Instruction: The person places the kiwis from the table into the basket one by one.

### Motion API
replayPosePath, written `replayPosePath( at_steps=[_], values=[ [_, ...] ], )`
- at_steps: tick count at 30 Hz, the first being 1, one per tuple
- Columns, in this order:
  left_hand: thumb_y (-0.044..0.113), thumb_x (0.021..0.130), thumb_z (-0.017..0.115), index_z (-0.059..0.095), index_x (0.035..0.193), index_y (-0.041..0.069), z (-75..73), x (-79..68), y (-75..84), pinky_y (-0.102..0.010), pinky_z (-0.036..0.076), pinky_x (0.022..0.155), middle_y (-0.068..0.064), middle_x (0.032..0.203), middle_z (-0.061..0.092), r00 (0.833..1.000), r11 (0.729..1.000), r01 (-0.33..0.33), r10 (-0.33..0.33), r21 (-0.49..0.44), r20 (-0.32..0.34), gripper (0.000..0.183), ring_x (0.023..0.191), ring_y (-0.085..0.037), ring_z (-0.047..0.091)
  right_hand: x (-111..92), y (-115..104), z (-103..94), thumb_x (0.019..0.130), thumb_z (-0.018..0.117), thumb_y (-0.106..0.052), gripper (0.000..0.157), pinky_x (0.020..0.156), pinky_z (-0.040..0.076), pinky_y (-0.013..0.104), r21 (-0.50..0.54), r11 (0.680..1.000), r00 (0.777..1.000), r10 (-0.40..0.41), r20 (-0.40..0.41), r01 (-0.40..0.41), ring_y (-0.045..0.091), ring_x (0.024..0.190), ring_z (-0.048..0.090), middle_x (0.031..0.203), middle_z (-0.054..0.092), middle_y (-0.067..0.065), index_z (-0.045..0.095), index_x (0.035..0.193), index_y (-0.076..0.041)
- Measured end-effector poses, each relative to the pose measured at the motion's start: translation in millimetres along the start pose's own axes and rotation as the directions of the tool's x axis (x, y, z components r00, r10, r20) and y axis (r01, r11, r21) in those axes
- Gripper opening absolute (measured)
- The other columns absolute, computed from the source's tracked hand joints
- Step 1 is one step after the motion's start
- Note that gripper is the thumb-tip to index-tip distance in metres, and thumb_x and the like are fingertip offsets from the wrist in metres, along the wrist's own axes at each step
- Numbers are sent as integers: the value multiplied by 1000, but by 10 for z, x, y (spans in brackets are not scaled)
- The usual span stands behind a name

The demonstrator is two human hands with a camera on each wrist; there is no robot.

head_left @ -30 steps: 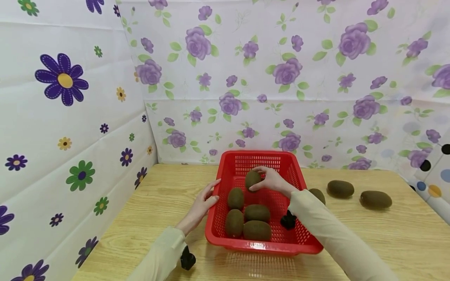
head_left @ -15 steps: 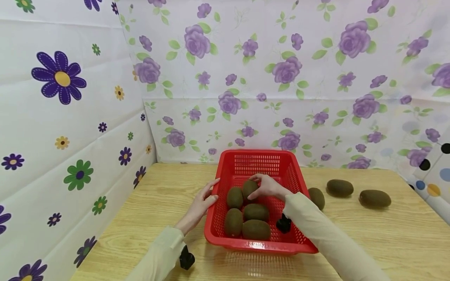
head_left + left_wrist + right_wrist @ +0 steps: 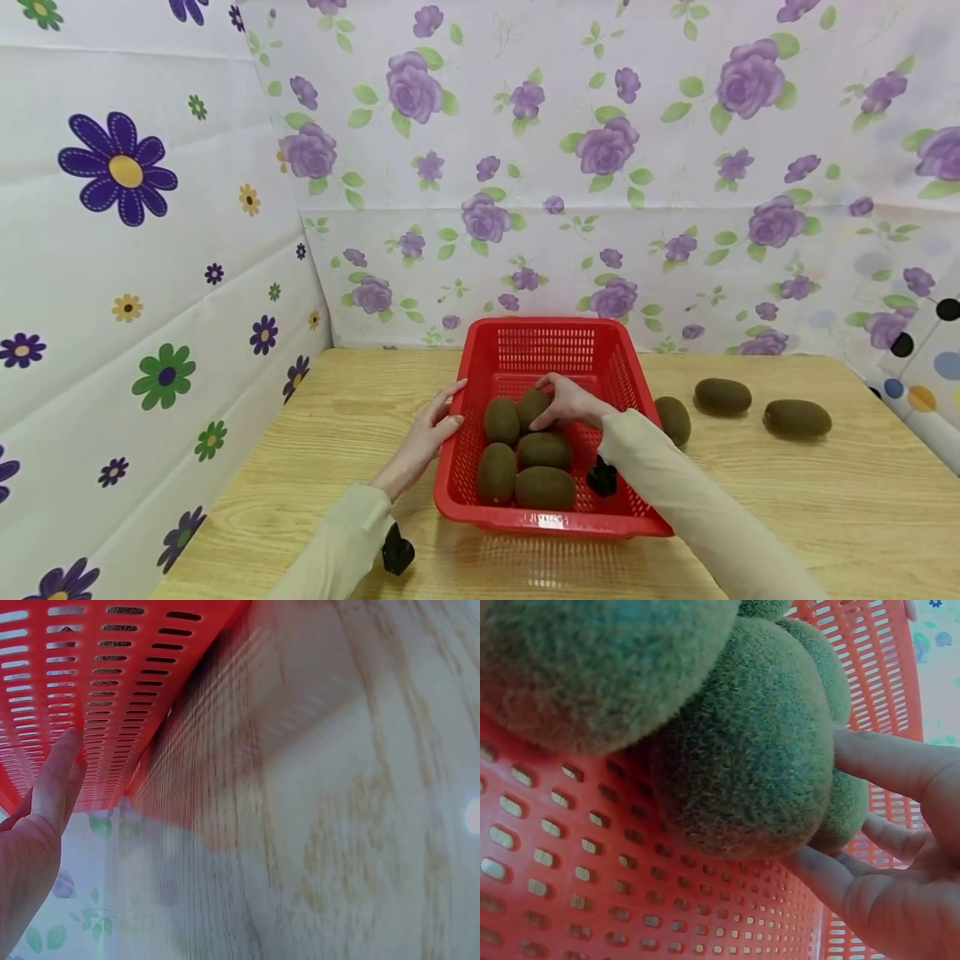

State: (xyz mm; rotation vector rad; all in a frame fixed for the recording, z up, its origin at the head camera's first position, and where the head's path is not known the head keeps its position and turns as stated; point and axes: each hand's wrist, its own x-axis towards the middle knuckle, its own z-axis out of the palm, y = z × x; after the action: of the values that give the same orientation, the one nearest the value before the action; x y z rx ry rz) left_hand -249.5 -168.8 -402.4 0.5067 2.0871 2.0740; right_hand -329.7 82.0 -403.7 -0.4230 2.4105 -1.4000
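A red plastic basket (image 3: 555, 523) with slotted walls stands on the table, with several brown fuzzy kiwis in its left and near part. My right hand (image 3: 572, 402) reaches inside and holds a kiwi (image 3: 529, 407) between thumb and fingers, low among the others. It sits right beside another upright kiwi (image 3: 501, 421) and behind a sideways one (image 3: 545, 451). In the right wrist view, nearer kiwis (image 3: 750, 742) partly hide the held one (image 3: 846, 814). My left hand (image 3: 422, 435) rests against the basket's left side, fingertips at the rim; the left wrist view shows extended fingers (image 3: 56, 776) along the slotted wall.
Three more kiwis lie on the wooden table (image 3: 847, 500) to the right: one close by the basket (image 3: 673, 420), one farther back (image 3: 722, 397), one farthest right (image 3: 797, 418). Flowered sheets (image 3: 540, 167) hang behind and at the left. Black wrist devices (image 3: 397, 552) sit under both sleeves.
My right hand has lowered the kiwi toward the near left, down beside the others in the basket. The left hand keeps its place at the rim.
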Motion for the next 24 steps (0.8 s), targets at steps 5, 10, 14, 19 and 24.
replayPosePath(
  at_steps=[5,10,14,19,24],
  values=[
    [2,94,43,25,143,9,-1,21,-14,-42,51,69,-33,125,35,1000,1000,3,-3,-2,6,52,104,-49,45,-16,-6,-17,67,76,5,65,67,50,35,-8,1000,1000,11,10,-10,30,94,53,122,42,23,40,120,7],
    [3,94,44,28,142,14,-36,84,-146,-42,51,68,-31,125,37,1000,1000,-2,2,-3,-7,52,103,-47,47,-50,-44,-64,68,77,1,66,68,50,38,-14,999,999,46,14,-46,25,86,54,110,49,20,40,122,6],
    [6,94,45,30,142,16,-46,110,-225,-42,51,68,-29,124,39,999,1000,-24,24,17,-21,51,101,-43,50,-93,-104,-135,71,75,-3,65,69,50,42,4,998,998,62,17,-62,25,83,57,110,49,21,38,125,6],
    [7,93,47,32,141,17,-51,105,-242,-42,51,68,-28,122,41,999,999,-34,34,15,-31,51,101,-41,51,-161,-201,-269,74,73,-4,65,68,50,47,80,995,998,57,34,-59,33,86,58,119,41,26,36,126,4],
    [8,93,48,33,141,18,-76,92,-251,-43,50,70,-26,123,41,999,1000,-14,15,9,-43,51,102,-40,50,-246,-291,-445,77,72,-8,64,66,49,50,148,989,999,-2,34,-3,36,90,56,122,38,27,36,128,2]
  ],
)
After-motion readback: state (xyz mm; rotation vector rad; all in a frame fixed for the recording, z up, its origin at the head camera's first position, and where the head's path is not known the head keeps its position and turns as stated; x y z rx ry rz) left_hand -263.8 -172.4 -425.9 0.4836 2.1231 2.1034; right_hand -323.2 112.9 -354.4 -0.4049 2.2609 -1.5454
